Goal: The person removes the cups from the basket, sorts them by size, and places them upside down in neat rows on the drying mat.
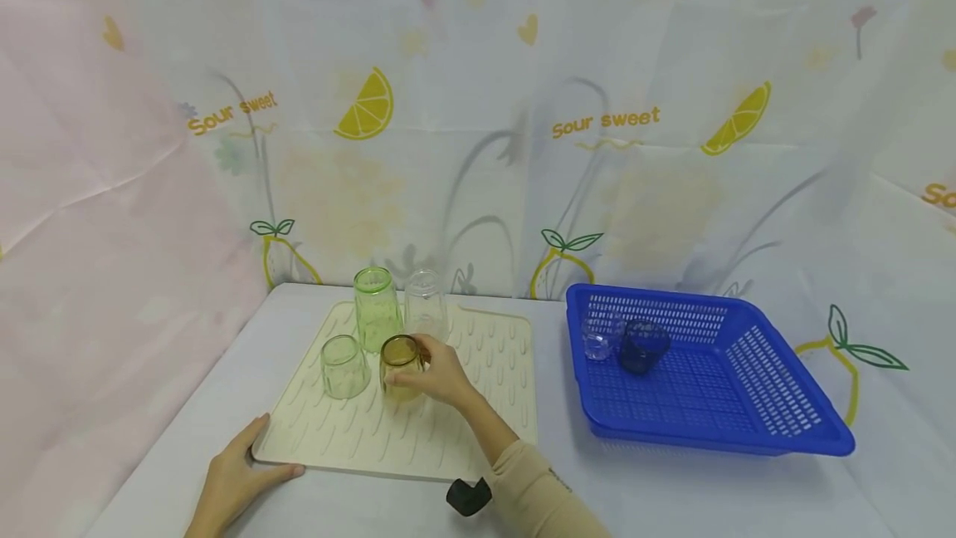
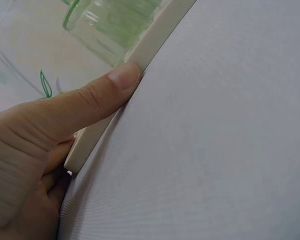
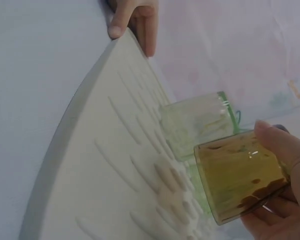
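Observation:
My right hand (image 1: 441, 372) grips an amber glass (image 3: 242, 175) between thumb and fingers, close over the cream ridged drying mat (image 1: 441, 438). Just left of it on the mat stands a short pale green glass (image 1: 344, 368). Behind these are a taller green glass (image 1: 378, 314) and a tall clear glass (image 1: 426, 305). At the mat's front left corner, my left hand (image 1: 233, 476) holds the mat, its thumb (image 2: 102, 95) against the front edge and its fingers along the left side. The left fingertips are partly hidden in the left wrist view.
To the right sits a blue perforated plastic basket (image 1: 717, 438). Inside it, at the left, are a small clear glass (image 1: 596, 343) and a dark blue glass (image 1: 642, 347). A small black object (image 1: 468, 497) lies at the mat's front edge, beside the right sleeve (image 1: 548, 496). A lemon-printed curtain (image 1: 478, 65) hangs behind.

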A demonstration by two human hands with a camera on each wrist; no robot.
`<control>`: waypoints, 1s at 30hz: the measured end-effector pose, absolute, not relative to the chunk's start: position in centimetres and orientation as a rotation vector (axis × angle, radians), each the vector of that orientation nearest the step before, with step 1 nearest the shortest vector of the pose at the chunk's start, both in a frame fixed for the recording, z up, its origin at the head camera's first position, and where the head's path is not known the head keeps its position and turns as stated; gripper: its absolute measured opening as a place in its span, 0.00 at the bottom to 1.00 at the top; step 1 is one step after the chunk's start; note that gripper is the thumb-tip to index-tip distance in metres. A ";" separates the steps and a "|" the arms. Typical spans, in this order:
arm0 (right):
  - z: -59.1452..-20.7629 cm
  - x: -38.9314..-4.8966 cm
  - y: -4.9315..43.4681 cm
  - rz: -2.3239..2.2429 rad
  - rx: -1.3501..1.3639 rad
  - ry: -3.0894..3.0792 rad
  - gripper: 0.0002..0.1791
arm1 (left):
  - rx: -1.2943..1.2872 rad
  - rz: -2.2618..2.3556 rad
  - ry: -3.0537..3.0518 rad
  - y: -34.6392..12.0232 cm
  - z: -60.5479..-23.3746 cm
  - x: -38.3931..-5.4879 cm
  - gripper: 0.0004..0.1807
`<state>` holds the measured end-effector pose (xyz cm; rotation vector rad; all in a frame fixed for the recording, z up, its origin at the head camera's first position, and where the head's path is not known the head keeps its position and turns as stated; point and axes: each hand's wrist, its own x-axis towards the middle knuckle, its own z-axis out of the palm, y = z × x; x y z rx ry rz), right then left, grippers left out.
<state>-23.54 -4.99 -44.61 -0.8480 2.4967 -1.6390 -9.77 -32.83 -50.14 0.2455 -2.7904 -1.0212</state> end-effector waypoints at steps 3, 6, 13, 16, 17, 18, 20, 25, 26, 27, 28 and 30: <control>-44.9 -23.5 -5.3 -1.617 -0.850 2.521 0.31 | 0.248 -1.015 -2.788 -32.8 -50.2 -9.8 0.57; -45.2 -23.4 -5.5 -1.611 -0.846 2.525 0.31 | 0.248 -1.014 -2.791 -32.8 -50.1 -9.8 0.57; -46.1 -23.4 -6.3 -1.597 -0.830 2.533 0.33 | 0.243 -1.020 -2.801 -32.8 -50.0 -9.7 0.57; -46.5 -23.4 -6.6 -1.604 -0.825 2.533 0.33 | 0.237 -1.010 -2.795 -32.8 -50.0 -9.8 0.57; -46.6 -23.4 -6.7 -1.612 -0.825 2.527 0.33 | 0.235 -1.006 -2.791 -32.7 -50.1 -9.8 0.57; -46.7 -23.4 -6.7 -1.613 -0.822 2.527 0.33 | 0.233 -1.003 -2.789 -32.7 -50.1 -9.8 0.57; -46.8 -23.4 -6.9 -1.618 -0.813 2.521 0.33 | 0.237 -1.003 -2.791 -32.7 -50.1 -9.8 0.57; -46.9 -23.5 -7.2 -1.618 -0.818 2.517 0.33 | 0.238 -1.007 -2.776 -32.6 -50.1 -9.7 0.57; -46.9 -23.5 -7.3 -1.618 -0.818 2.517 0.34 | 0.235 -1.004 -2.770 -32.6 -50.1 -9.6 0.56; -46.9 -23.6 -7.3 -1.619 -0.820 2.516 0.34 | 0.231 -1.003 -2.763 -32.6 -50.1 -9.6 0.56; -46.9 -23.6 -7.3 -1.623 -0.823 2.514 0.34 | 0.233 -1.005 -2.767 -32.6 -50.1 -9.6 0.56; -46.8 -23.6 -7.3 -1.623 -0.824 2.512 0.34 | 0.232 -1.009 -2.768 -32.7 -50.1 -9.7 0.56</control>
